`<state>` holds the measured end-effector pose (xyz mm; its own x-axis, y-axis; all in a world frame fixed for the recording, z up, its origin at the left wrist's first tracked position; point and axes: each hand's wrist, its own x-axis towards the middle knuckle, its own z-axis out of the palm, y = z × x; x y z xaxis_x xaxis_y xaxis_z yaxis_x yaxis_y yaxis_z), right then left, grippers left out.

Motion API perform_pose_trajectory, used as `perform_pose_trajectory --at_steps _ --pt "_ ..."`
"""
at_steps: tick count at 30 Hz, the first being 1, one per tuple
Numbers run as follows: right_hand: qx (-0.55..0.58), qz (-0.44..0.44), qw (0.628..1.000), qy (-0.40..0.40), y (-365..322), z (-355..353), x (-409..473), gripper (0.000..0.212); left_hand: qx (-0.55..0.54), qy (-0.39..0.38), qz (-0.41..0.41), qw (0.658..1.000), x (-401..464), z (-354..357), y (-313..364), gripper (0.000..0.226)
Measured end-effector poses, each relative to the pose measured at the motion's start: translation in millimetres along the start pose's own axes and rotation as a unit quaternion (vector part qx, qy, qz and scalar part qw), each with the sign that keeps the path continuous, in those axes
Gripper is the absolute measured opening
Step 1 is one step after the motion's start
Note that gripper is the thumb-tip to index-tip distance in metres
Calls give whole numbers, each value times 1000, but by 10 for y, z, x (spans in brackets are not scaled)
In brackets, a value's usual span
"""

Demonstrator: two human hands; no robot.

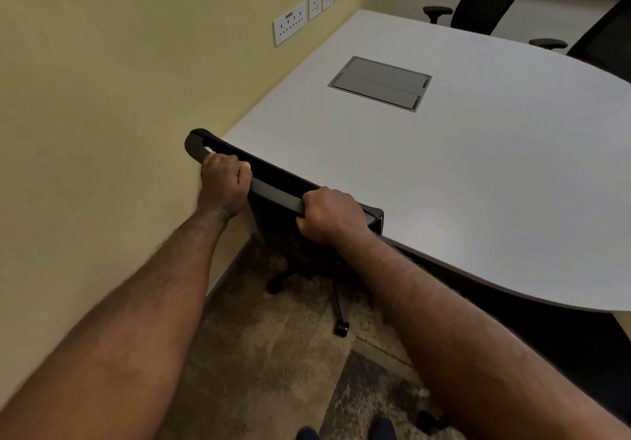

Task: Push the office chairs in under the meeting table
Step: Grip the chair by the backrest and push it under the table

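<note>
Now both hands clamp the office chair (273, 186) along its top rail.
Left hand (223, 183) and right hand (333, 215) have fingers wrapped tight; the chair's back sits against the meeting table (478, 166) edge, beside the wall (102, 98).

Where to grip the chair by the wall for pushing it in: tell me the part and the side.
Grip the chair by the top rail of its backrest, from behind, one hand near each end. The rail is a long bar facing the person, and the table blocks the front. The left hand and right hand are already clenched there.
</note>
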<state>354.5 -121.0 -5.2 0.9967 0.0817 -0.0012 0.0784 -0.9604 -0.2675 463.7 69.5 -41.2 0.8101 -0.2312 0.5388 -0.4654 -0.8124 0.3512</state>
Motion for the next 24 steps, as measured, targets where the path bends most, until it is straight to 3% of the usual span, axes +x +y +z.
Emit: perform_pose_trajectory --at_steps 11,19,24 --pt "-37 -19 999 1 183 -34 148 17 -12 19 -26 999 60 153 39 35" --pt "-55 -19 997 54 157 -39 -1 21 17 -48 -12 999 67 116 10 49" --pt "-32 -54 986 151 255 -35 -295 59 20 -53 -2 998 -101 16 101 45"
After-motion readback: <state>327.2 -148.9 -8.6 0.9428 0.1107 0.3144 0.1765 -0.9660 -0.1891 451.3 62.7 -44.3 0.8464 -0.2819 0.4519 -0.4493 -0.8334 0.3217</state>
